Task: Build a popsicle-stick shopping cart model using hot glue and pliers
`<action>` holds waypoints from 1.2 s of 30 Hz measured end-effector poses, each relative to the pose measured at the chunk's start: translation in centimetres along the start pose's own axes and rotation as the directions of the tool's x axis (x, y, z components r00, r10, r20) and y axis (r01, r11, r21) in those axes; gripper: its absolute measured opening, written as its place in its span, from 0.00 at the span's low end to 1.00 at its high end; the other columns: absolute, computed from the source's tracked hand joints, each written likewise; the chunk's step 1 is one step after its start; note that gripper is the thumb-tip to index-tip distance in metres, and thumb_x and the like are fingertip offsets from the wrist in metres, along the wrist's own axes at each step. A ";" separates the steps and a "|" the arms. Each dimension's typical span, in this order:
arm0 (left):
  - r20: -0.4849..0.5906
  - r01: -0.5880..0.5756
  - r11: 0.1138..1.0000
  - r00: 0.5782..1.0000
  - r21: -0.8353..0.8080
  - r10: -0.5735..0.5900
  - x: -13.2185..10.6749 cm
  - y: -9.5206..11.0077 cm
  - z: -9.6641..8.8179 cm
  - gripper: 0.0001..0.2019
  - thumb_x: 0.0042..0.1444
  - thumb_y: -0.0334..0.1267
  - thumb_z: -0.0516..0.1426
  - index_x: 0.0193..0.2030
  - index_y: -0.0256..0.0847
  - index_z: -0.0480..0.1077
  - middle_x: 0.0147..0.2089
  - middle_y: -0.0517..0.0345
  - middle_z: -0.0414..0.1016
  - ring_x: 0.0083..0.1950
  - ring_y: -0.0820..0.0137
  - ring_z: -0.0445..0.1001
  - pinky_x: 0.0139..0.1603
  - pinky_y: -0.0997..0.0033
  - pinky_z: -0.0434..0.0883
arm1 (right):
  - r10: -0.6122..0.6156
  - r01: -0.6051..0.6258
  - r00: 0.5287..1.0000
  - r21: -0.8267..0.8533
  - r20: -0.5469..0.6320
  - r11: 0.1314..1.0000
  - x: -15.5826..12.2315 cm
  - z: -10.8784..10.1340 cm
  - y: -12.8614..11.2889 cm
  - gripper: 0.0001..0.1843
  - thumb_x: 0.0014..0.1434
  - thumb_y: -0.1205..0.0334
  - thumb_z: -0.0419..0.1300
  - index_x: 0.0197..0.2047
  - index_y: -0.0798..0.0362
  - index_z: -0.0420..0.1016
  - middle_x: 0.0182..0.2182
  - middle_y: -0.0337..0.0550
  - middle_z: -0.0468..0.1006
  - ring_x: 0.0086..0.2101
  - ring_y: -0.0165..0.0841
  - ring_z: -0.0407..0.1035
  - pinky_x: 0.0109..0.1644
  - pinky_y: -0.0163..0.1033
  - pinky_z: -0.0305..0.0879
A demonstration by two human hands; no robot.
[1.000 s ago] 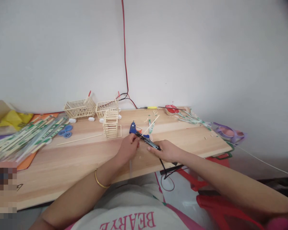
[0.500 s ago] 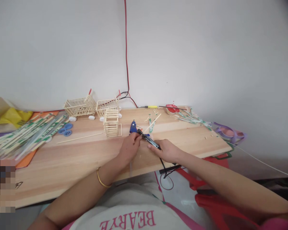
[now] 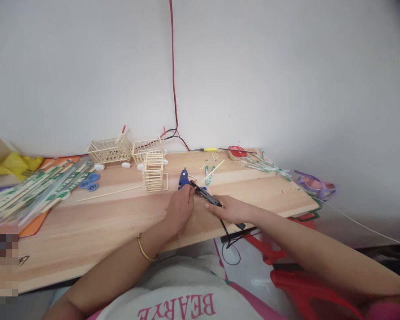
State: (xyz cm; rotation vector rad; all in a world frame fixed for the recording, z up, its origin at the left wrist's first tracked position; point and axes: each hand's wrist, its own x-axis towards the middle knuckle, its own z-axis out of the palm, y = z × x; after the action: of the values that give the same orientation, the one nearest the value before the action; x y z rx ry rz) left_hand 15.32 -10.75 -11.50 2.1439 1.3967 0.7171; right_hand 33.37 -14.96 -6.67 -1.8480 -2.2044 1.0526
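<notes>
My right hand [image 3: 227, 209] is wrapped round dark grey pliers [image 3: 209, 197], whose jaws point up and left towards my left hand. The fingers of my left hand [image 3: 182, 202] are pinched together right beside the jaws; what they hold is too small to make out. Just behind them lies a blue glue gun [image 3: 184, 176]. A thin wooden stick [image 3: 216, 170] and green-and-white paper wrappers [image 3: 207, 175] lie beyond the pliers. To the left stands a small slatted frame of sticks [image 3: 153, 172].
Two stick-built carts [image 3: 109, 152] with white wheels stand by the wall. Blue wheel-like discs [image 3: 90, 182] and many wrapped sticks [image 3: 36, 191] lie at the left. A red bowl [image 3: 237, 152] and a yellow-handled tool [image 3: 210, 150] are at the back. A red stool [image 3: 306, 289] stands below the table.
The pliers and both hands stay almost in place, with my left fingers slightly lower and further left. A second wrapper strip now shows by the stick. The view has shifted slightly.
</notes>
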 end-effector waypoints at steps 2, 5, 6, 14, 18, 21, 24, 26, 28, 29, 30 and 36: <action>0.000 -0.004 1.000 1.000 -0.001 0.004 -0.1 0.1 -0.3 0.11 0.65 0.35 0.45 0.37 0.38 0.67 0.36 0.51 0.75 0.37 0.64 0.73 0.38 0.68 0.62 | -0.005 0.006 1.000 0.023 -0.013 1.000 -0.3 0.0 -0.1 0.29 0.60 0.35 0.43 0.34 0.54 0.67 0.26 0.43 0.73 0.27 0.33 0.66 0.30 0.33 0.57; 0.007 -0.001 1.000 1.000 -0.008 0.002 -0.2 0.3 -0.4 0.11 0.64 0.35 0.45 0.37 0.39 0.67 0.35 0.51 0.75 0.37 0.64 0.73 0.37 0.68 0.62 | 0.004 -0.003 1.000 0.025 -0.027 1.000 -0.5 0.0 -0.1 0.32 0.59 0.32 0.42 0.33 0.55 0.67 0.26 0.44 0.73 0.27 0.33 0.67 0.29 0.34 0.57; 0.007 0.002 1.000 1.000 -0.010 -0.002 -0.2 0.3 -0.4 0.11 0.64 0.35 0.45 0.37 0.39 0.67 0.35 0.51 0.75 0.37 0.64 0.73 0.37 0.68 0.62 | 0.012 -0.011 0.999 0.020 -0.035 1.000 -0.5 0.0 -0.1 0.33 0.58 0.31 0.42 0.33 0.55 0.67 0.26 0.44 0.73 0.27 0.33 0.67 0.29 0.34 0.57; -0.010 0.035 0.997 0.999 -0.074 -0.036 0.1 0.4 -0.3 0.13 0.64 0.36 0.44 0.32 0.40 0.64 0.31 0.54 0.73 0.34 0.65 0.72 0.35 0.69 0.62 | -0.038 0.033 0.994 -0.042 -0.102 0.999 -0.1 0.0 0.3 0.32 0.59 0.33 0.43 0.35 0.55 0.69 0.28 0.46 0.75 0.30 0.36 0.69 0.33 0.36 0.58; -0.031 0.041 0.991 0.999 -0.126 -0.045 0.0 0.6 -0.4 0.12 0.63 0.36 0.44 0.31 0.41 0.64 0.30 0.56 0.72 0.34 0.66 0.71 0.35 0.70 0.63 | -0.044 0.047 0.996 0.039 -0.075 0.998 0.0 0.0 0.3 0.32 0.60 0.34 0.42 0.33 0.54 0.68 0.26 0.43 0.74 0.28 0.34 0.68 0.32 0.35 0.59; -0.041 0.041 0.987 0.998 -0.155 -0.048 0.0 0.7 -0.4 0.11 0.63 0.36 0.45 0.31 0.41 0.64 0.30 0.56 0.72 0.34 0.66 0.71 0.35 0.70 0.63 | -0.040 0.044 0.997 0.071 -0.068 0.997 -0.1 0.0 0.2 0.31 0.60 0.34 0.41 0.33 0.54 0.67 0.25 0.42 0.73 0.27 0.33 0.68 0.31 0.35 0.59; -0.045 0.046 0.983 0.997 -0.177 -0.055 0.0 0.7 -0.4 0.11 0.63 0.36 0.45 0.31 0.40 0.64 0.30 0.57 0.72 0.34 0.67 0.71 0.35 0.70 0.63 | -0.036 0.041 0.996 0.060 -0.079 0.997 -0.1 0.0 0.1 0.31 0.60 0.35 0.43 0.33 0.55 0.68 0.26 0.43 0.74 0.28 0.33 0.68 0.32 0.35 0.60; -0.042 0.053 0.981 0.997 -0.186 -0.062 0.0 0.7 -0.5 0.12 0.62 0.36 0.45 0.31 0.40 0.65 0.30 0.56 0.73 0.34 0.66 0.72 0.35 0.70 0.63 | -0.041 0.045 0.996 0.043 -0.081 0.998 0.0 0.0 0.0 0.30 0.60 0.35 0.44 0.33 0.55 0.68 0.26 0.43 0.74 0.29 0.34 0.67 0.32 0.35 0.59; -0.035 0.061 0.980 0.997 -0.191 -0.069 0.1 0.7 -0.5 0.12 0.62 0.36 0.46 0.31 0.40 0.65 0.31 0.55 0.73 0.35 0.66 0.72 0.36 0.69 0.64 | -0.050 0.052 0.995 0.028 -0.085 0.998 0.0 0.0 0.0 0.30 0.60 0.35 0.43 0.33 0.55 0.68 0.26 0.43 0.73 0.29 0.34 0.67 0.32 0.35 0.58; -0.030 0.065 0.979 0.997 -0.194 -0.072 0.1 0.6 -0.6 0.12 0.62 0.36 0.46 0.31 0.40 0.66 0.31 0.55 0.74 0.35 0.66 0.72 0.36 0.69 0.64 | -0.052 0.054 0.995 0.022 -0.087 0.998 0.0 0.0 0.0 0.30 0.60 0.35 0.43 0.34 0.56 0.68 0.26 0.43 0.73 0.29 0.34 0.67 0.32 0.35 0.58; -0.025 0.069 0.978 0.997 -0.197 -0.075 0.1 0.6 -0.6 0.12 0.62 0.36 0.46 0.32 0.39 0.66 0.31 0.54 0.74 0.36 0.65 0.72 0.36 0.69 0.64 | -0.053 0.054 0.994 0.016 -0.091 0.998 0.0 0.0 0.0 0.31 0.61 0.36 0.43 0.34 0.56 0.69 0.26 0.43 0.73 0.29 0.34 0.67 0.32 0.34 0.58; -0.009 0.080 0.973 0.996 -0.217 -0.084 0.2 0.8 -0.9 0.11 0.62 0.35 0.46 0.32 0.39 0.67 0.33 0.52 0.75 0.37 0.64 0.73 0.38 0.68 0.65 | -0.059 0.058 0.988 -0.016 -0.140 0.998 0.1 0.5 -0.1 0.31 0.62 0.37 0.42 0.37 0.57 0.71 0.27 0.44 0.73 0.29 0.34 0.67 0.32 0.34 0.57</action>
State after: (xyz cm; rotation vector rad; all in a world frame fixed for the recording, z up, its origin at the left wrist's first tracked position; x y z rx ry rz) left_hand 15.33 -10.79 -10.33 1.9053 1.3422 0.8187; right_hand 33.00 -15.07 -7.04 -1.7904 -2.1746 0.8721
